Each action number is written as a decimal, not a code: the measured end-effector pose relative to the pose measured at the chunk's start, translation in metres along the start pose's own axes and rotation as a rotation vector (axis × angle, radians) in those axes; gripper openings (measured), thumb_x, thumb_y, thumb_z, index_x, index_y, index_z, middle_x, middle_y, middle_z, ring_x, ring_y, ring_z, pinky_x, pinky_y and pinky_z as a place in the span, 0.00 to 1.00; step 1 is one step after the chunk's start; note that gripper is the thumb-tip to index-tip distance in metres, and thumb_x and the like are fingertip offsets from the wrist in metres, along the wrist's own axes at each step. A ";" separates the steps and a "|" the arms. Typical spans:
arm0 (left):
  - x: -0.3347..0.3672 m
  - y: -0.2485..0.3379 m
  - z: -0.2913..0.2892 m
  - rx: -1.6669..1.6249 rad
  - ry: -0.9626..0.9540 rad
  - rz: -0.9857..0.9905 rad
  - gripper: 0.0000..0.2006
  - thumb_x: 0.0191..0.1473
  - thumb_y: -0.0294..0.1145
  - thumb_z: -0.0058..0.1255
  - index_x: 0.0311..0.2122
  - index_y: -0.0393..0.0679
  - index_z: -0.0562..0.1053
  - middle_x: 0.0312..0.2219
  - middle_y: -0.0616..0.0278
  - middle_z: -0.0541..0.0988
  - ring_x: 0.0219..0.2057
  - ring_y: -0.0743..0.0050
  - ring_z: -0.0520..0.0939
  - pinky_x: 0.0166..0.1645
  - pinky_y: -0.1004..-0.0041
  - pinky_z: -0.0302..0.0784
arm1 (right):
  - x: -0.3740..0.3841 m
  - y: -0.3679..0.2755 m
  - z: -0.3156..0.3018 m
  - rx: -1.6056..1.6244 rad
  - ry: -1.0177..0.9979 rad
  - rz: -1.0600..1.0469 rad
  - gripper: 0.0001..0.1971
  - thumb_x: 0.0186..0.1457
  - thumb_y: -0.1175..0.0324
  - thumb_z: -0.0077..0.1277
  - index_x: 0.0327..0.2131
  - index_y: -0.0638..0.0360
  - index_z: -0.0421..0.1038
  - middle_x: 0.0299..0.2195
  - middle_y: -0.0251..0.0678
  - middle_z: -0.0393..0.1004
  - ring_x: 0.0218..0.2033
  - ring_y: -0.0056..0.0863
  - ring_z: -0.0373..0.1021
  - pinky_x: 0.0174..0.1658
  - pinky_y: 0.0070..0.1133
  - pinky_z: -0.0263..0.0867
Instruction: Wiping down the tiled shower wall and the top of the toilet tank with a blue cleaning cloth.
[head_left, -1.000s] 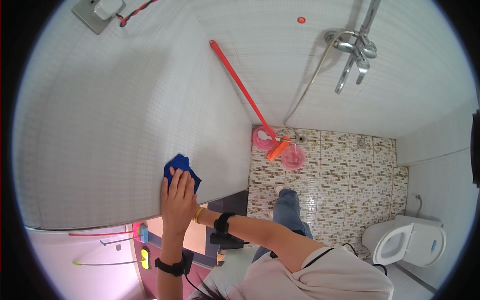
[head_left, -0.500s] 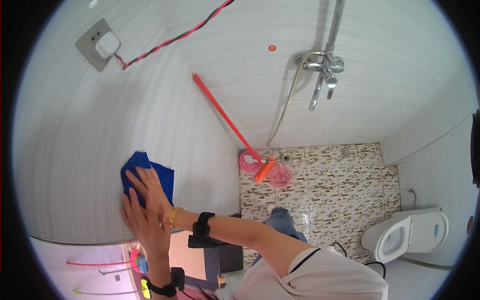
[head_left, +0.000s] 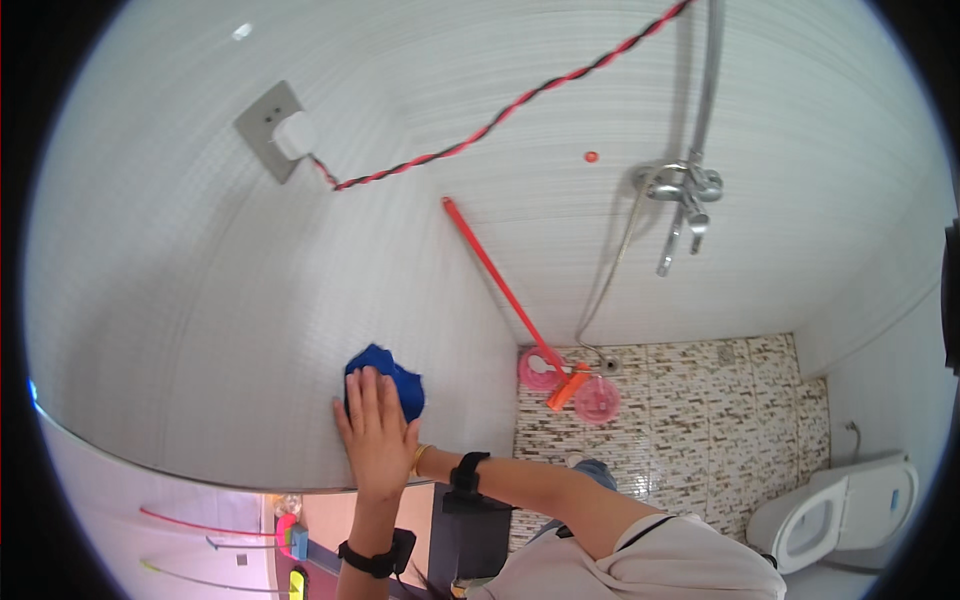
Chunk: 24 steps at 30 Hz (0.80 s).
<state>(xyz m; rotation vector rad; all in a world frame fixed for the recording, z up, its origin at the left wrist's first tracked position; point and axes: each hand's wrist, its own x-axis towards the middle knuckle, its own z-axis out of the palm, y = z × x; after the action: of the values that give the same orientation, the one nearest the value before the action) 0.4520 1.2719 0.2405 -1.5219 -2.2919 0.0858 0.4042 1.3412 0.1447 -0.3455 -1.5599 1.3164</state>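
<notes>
A blue cloth (head_left: 398, 382) lies bunched against the white wall panel on the left. My left hand (head_left: 375, 425) rests over its lower left part, fingers stretched out and flat. My right forearm (head_left: 530, 480), with a black band and a gold bracelet (head_left: 420, 456) at the wrist, reaches in from the right. Behind the left hand, my right hand is almost wholly hidden at the cloth, so its fingers cannot be made out. Another black band with a small box (head_left: 385, 553) circles my left wrist.
A red-handled broom (head_left: 500, 285) leans on the wall above two pink basins (head_left: 597, 400) on the tiled floor. A red-and-black twisted cord (head_left: 490, 125) runs from a plug in the wall socket (head_left: 268, 130). A shower mixer (head_left: 685, 185) and toilet (head_left: 830, 510) are at right.
The view has shifted, so the whole scene sits lower and further right. My left hand has moved up over the right hand, whose fingers were visible on the cloth before. The cloth looks more bunched.
</notes>
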 end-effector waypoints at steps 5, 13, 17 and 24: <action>0.010 -0.003 -0.013 -0.113 0.052 -0.010 0.30 0.44 0.36 0.48 0.52 0.37 0.56 0.55 0.45 0.48 0.57 0.45 0.46 0.57 0.48 0.39 | 0.042 -0.018 -0.007 -0.082 -0.142 -0.237 0.32 0.49 0.58 0.42 0.56 0.58 0.44 0.55 0.52 0.45 0.57 0.47 0.41 0.58 0.38 0.33; 0.032 0.006 -0.003 -0.203 0.013 0.009 0.28 0.48 0.39 0.45 0.51 0.32 0.56 0.54 0.43 0.51 0.57 0.41 0.46 0.57 0.49 0.40 | 0.133 0.037 -0.021 -0.010 0.303 0.001 0.26 0.52 0.66 0.39 0.53 0.63 0.49 0.55 0.54 0.46 0.57 0.48 0.43 0.57 0.32 0.39; 0.038 0.008 0.012 -0.279 -0.015 -0.032 0.28 0.49 0.40 0.43 0.51 0.31 0.56 0.54 0.42 0.51 0.57 0.41 0.46 0.57 0.50 0.40 | 0.079 0.062 -0.017 0.041 0.292 0.263 0.25 0.53 0.66 0.38 0.52 0.68 0.49 0.54 0.57 0.46 0.56 0.48 0.43 0.58 0.30 0.38; 0.073 0.011 0.039 -0.473 -0.039 -0.069 0.30 0.50 0.41 0.42 0.53 0.32 0.53 0.55 0.43 0.50 0.57 0.45 0.49 0.58 0.57 0.44 | 0.064 0.068 -0.054 0.346 0.060 0.670 0.23 0.56 0.56 0.31 0.45 0.70 0.59 0.41 0.49 0.63 0.42 0.34 0.61 0.46 0.23 0.55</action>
<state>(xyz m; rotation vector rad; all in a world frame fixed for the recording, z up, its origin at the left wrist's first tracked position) 0.4234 1.3481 0.2226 -1.6604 -2.5120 -0.4825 0.3951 1.4439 0.1125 -0.7159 -1.1662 2.0323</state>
